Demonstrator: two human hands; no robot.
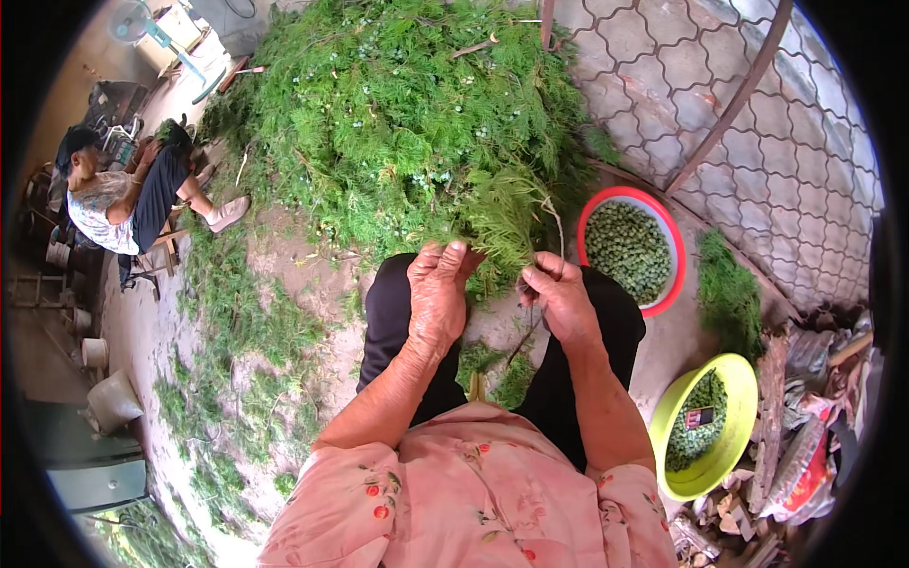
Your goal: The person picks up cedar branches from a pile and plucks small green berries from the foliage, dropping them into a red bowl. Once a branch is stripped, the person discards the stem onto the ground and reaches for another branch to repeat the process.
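My right hand (564, 298) pinches the woody stem of a cypress-like evergreen sprig (503, 224), its flat green leaves fanning out to the left above my knees. My left hand (437, 295) is at the sprig's lower left edge, thumb against curled fingers. Whether anything is between those fingertips is hidden. Just beyond both hands rises a big heap of cut evergreen branches (419, 121) dotted with pale bluish cones. Beside my right knee stands a red-rimmed white basin (679, 266) holding many small green cones.
A yellow-green basin (738, 426) with more cones and a small dark box (699, 418) stands at right, near firewood (770, 419). A wire-mesh panel (717, 92) borders the right. Another person (106, 206) sits at left, near a fan (135, 25). Loose sprigs (266, 341) litter the floor.
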